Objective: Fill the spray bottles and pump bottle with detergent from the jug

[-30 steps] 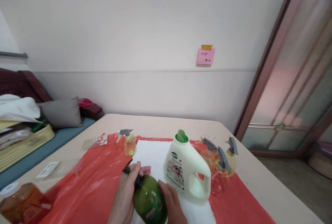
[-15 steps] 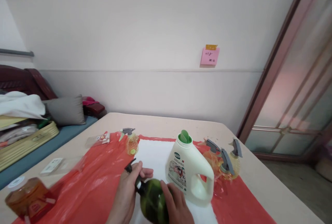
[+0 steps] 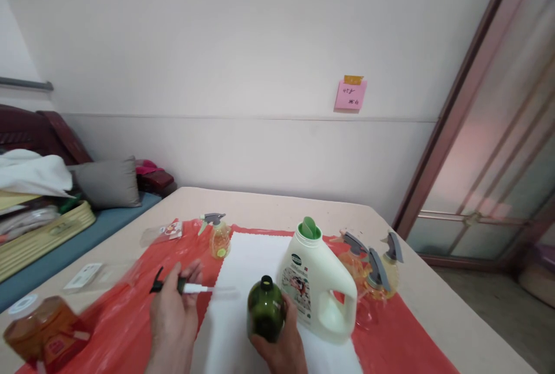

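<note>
My left hand [image 3: 176, 310] is closed round a black pump head [image 3: 182, 285], whose white stem and clear tube point right across the white sheet [image 3: 229, 328]. A dark green bottle [image 3: 265, 304] stands upright with its narrow mouth uncovered. My right hand [image 3: 281, 336] grips it from the right side and front. Just behind that hand is a pale green detergent jug [image 3: 312, 281] with a handle, its neck uncapped and a green spout inside. The lower part of the green bottle is partly hidden by my fingers.
Several spray bottles [image 3: 377, 270] cluster right of the jug; another spray bottle [image 3: 221, 238] stands at the back left. A jar of amber liquid [image 3: 45, 333] sits at front left on red plastic sheeting [image 3: 125, 316]. A pink note [image 3: 350, 95] is on the wall.
The pump head has come out of the green bottle and moved left in my left hand. The bottle, tilted before, is now upright in my right hand.
</note>
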Demonstrator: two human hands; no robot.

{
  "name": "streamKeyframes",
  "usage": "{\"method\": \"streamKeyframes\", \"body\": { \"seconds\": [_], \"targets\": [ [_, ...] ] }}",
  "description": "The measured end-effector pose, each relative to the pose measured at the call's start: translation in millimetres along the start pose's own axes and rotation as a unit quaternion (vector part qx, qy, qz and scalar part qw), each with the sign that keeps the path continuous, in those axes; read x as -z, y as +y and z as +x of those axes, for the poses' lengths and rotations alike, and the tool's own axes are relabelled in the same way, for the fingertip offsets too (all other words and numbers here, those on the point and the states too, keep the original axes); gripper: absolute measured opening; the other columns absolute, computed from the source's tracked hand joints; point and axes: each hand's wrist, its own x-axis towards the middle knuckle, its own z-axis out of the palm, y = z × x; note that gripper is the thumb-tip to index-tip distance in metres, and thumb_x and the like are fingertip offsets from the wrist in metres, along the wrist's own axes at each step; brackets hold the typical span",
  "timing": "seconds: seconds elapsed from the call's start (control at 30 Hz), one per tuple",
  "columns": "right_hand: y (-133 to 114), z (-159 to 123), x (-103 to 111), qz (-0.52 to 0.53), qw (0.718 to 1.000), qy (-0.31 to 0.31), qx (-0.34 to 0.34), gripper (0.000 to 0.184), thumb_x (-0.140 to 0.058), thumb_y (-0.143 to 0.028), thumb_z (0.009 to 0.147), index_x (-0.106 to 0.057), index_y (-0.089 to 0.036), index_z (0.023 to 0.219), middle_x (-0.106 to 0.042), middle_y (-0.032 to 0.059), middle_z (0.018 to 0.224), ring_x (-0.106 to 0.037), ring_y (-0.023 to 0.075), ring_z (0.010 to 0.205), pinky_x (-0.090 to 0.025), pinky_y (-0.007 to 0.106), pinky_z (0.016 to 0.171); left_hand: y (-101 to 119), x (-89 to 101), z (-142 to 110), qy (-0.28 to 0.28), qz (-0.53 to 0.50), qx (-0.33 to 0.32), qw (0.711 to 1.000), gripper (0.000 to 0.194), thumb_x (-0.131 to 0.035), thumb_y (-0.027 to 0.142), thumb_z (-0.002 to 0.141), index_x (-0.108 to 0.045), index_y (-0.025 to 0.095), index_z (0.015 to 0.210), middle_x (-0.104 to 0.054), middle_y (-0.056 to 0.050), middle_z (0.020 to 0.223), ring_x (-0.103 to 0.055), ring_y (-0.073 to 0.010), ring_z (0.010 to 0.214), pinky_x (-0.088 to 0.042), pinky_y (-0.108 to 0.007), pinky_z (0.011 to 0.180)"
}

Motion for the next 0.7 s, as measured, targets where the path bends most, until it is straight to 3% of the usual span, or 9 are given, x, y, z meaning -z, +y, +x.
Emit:
{"method": "streamKeyframes", "body": {
  "seconds": [0.13,0.23,0.33,0.4,0.5,0.6,0.7],
  "targets": [
    [8.1,-4.5,-13.3,-0.059,0.998,-0.016,0.006,0.092,-0.065,-0.015,0.05,-0.036,-0.012,0.138,-0.061,0.0227,0.133,-0.058,0.0406,0.121,-0.042,0.052,0.106,-4.8,-3.2,-5.1,-0.021,0.007,0.018,1.0,0.025,-0.06,0.018,0.091,-0.057,0.017,0.066,-0.073,-0.004,0.077,-0.073,-0.0144,0.084,-0.059,-0.026,0.084],
    [12.6,-12.4,-5.5,-0.069,0.997,-0.032,0.004,0.095,-0.069,-0.014,0.048,-0.039,-0.013,0.138,-0.056,0.0225,0.14,-0.051,0.0416,0.131,-0.036,0.054,0.112,-1.8,-3.8,-5.0,-0.024,0.004,0.019,1.0,0.023,-0.061,0.017,0.09,-0.058,0.017,0.067,-0.072,-0.004,0.076,-0.073,-0.0142,0.081,-0.06,-0.026,0.081],
    [8.3,-18.1,20.1,-0.022,0.999,0.023,0.029,0.07,-0.075,-0.035,0.063,-0.049,-0.02,0.127,-0.059,0.0177,0.136,-0.05,0.0382,0.132,-0.036,0.051,0.113,2.1,-3.5,-3.2,-0.016,-0.002,0.021,1.0,0.025,-0.062,0.016,0.09,-0.057,0.016,0.065,-0.071,-0.003,0.072,-0.073,-0.0132,0.077,-0.061,-0.024,0.077],
    [-0.9,-18.3,41.5,0.021,0.995,0.09,0.024,0.054,-0.065,-0.057,0.077,-0.052,-0.023,0.117,-0.061,0.016,0.128,-0.053,0.0365,0.126,-0.04,0.05,0.109,3.1,-3.8,-3.0,-0.012,-0.006,0.029,1.0,0.027,-0.061,0.016,0.09,-0.057,0.016,0.064,-0.071,-0.004,0.072,-0.073,-0.0128,0.076,-0.06,-0.022,0.074],
    [-20.3,-11.9,67.6,0.071,0.984,0.159,-0.035,0.066,-0.05,-0.072,0.084,-0.044,-0.022,0.127,-0.049,0.0166,0.14,-0.045,0.0359,0.133,-0.039,0.05,0.11,1.3,-5.6,-5.5,-0.009,-0.011,0.038,0.999,0.025,-0.061,0.015,0.09,-0.058,0.016,0.066,-0.073,-0.005,0.074,-0.072,-0.0118,0.072,-0.06,-0.02,0.071],
    [-36.5,2.2,80.1,0.103,0.975,0.181,-0.076,0.083,-0.044,-0.076,0.085,-0.03,-0.021,0.146,-0.032,0.0152,0.156,-0.032,0.0338,0.145,-0.028,0.052,0.118,-3.0,-8.2,-9.9,-0.006,-0.007,0.048,0.999,0.025,-0.06,0.014,0.091,-0.057,0.016,0.066,-0.074,-0.006,0.073,-0.072,-0.0123,0.068,-0.06,-0.021,0.067],
    [-42.0,23.8,85.0,0.095,0.977,0.178,-0.065,0.09,-0.048,-0.076,0.082,-0.035,-0.019,0.149,-0.041,0.0148,0.154,-0.037,0.0343,0.143,-0.027,0.052,0.119,-7.7,-9.9,-12.6,-0.01,0.001,0.051,0.999,0.028,-0.059,0.014,0.092,-0.055,0.016,0.065,-0.074,-0.007,0.072,-0.073,-0.0128,0.068,-0.061,-0.021,0.066]
  ]
}}
